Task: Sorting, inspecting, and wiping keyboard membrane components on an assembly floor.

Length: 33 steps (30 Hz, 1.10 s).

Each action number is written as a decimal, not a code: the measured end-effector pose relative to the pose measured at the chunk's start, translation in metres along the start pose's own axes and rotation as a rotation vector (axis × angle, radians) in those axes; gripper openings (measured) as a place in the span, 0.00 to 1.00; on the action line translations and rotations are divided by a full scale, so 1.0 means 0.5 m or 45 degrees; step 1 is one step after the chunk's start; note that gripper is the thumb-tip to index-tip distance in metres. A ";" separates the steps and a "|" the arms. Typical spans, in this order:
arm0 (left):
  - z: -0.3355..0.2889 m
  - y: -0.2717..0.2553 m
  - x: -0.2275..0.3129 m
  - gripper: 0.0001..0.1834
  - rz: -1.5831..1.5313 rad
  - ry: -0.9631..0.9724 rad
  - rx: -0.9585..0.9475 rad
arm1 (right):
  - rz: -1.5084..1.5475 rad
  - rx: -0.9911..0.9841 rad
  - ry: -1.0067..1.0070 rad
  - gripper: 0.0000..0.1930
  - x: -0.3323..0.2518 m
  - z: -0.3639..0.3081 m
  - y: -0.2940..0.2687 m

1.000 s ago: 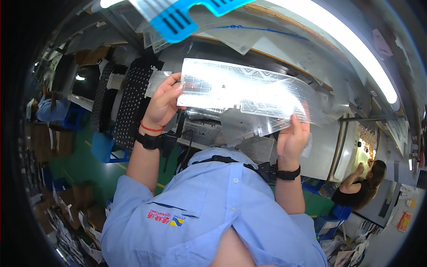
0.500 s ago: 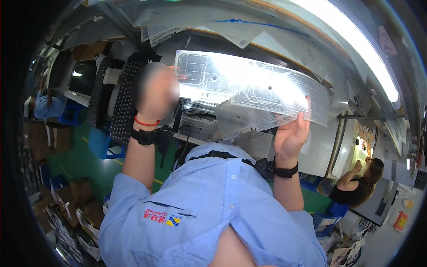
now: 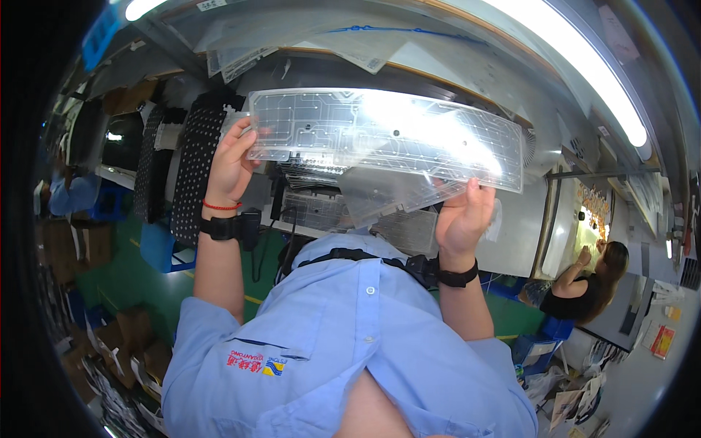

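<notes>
I've got a clear plastic sheet (image 3: pixel 387 139) up in front of me, long and rectangular, printed all over with thin circuit traces and small dots. It's held flat and roughly level, tilted down a bit to the right. Light glares through the middle, and its lower edge looks ragged and layered.

A single head-worn fisheye view looked down and forward over the wearer's own chest, so the blue shirt (image 3: pixel 343 343) filled the 6 o'clock part at very close range. Both forearms rose from there toward 12 o'clock, the left hand (image 3: pixel 232 166) at about 10 o'clock and the right hand (image 3: pixel 461 219) just right of centre, both near the lens. A long ceiling light (image 3: pixel 577 66) bent along the rim at 1 o'clock. A second person (image 3: pixel 584 281) sat farther off at 4 o'clock.
</notes>
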<state>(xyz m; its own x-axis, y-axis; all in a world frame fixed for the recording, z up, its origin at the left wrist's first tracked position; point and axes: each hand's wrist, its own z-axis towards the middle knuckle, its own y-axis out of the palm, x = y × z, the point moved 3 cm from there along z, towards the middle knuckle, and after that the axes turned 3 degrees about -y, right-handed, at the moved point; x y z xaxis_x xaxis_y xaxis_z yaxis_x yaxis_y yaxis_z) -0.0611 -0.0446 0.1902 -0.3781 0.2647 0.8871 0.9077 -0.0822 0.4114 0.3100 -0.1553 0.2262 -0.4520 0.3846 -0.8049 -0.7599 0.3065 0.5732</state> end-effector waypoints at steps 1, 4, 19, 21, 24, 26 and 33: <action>-0.001 -0.002 -0.002 0.18 -0.002 -0.004 -0.007 | -0.004 0.005 -0.004 0.26 -0.002 0.000 0.001; 0.000 -0.018 -0.007 0.18 -0.020 -0.005 0.006 | 0.013 -0.047 0.009 0.26 -0.003 0.000 0.003; -0.002 -0.043 -0.010 0.19 -0.020 0.029 0.063 | -0.180 0.088 0.006 0.28 0.006 0.003 0.002; -0.007 -0.010 0.010 0.19 -0.046 0.036 0.011 | -0.161 0.158 0.048 0.27 -0.009 0.007 -0.004; -0.009 0.017 0.031 0.19 -0.062 0.048 -0.058 | -0.130 0.184 0.058 0.26 -0.013 0.012 -0.034; -0.014 0.037 0.045 0.19 -0.066 0.033 -0.132 | -0.116 0.202 0.071 0.26 -0.020 0.015 -0.048; -0.022 0.007 0.020 0.22 -0.114 0.108 -0.040 | -0.141 0.239 0.106 0.25 -0.038 0.021 -0.077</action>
<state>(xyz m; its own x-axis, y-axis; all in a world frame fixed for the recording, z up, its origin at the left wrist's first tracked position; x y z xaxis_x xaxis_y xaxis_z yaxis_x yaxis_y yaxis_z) -0.0635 -0.0529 0.2030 -0.4724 0.1901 0.8607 0.8641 -0.0926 0.4947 0.3528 -0.1652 0.2211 -0.4135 0.2690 -0.8699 -0.7105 0.5022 0.4930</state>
